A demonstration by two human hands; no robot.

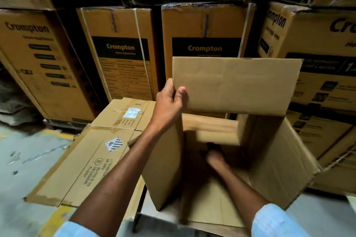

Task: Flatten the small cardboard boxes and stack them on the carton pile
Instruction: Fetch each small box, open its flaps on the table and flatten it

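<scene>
In the head view, the box (279,150) stands open toward the camera, in front of the stacked Crompton cartons (119,54). It is just right of the pile (92,161) of flattened cartons on the floor (28,156).

The left hand (169,102) pinches the left edge of the box's far flap (237,84), thumb on the near face and fingers behind, and holds it up. This probably keeps the flap out of the way and steadies the box while the other arm works inside.

The right hand (215,158) reaches deep into the box toward its bottom, likely to push the bottom flaps apart so the walls can fold. It is blurred and in shadow, so I cannot tell whether its fingers are curled or straight, or whether it has hold of anything.

The box's walls are square and not yet collapsed, so flattening looks to be at an early stage. The pile lies close by the box's left wall, printed side up, handy for laying this box on once it is flat. Cardboard also shows below the box's near edge; whether it is a flap or a separate sheet is unclear.
</scene>
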